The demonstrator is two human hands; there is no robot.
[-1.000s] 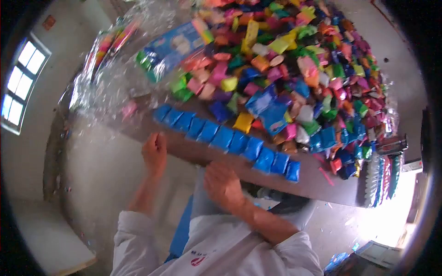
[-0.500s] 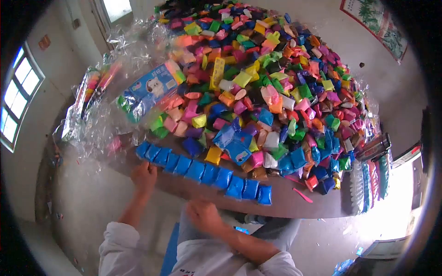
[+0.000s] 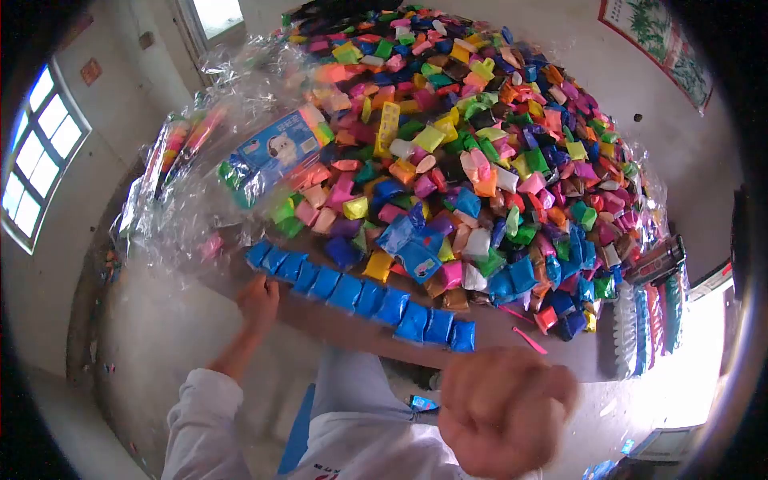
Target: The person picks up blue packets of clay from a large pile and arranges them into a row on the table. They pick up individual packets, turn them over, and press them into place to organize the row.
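Along the near edge of our desk (image 3: 576, 360) lies a strip of blue packets (image 3: 370, 300), slanting from the left side toward the middle. Our left hand (image 3: 260, 300) is at the strip's left end; we cannot tell whether its fingers grip it. Our right hand (image 3: 508, 408), blurred, is curled into a fist before the near edge, its inside hidden. Beyond the strip spreads a pile of coloured packets (image 3: 429, 138).

Right hand (image 3: 506, 412) blurred; window (image 3: 54, 118) glaring; edges black.
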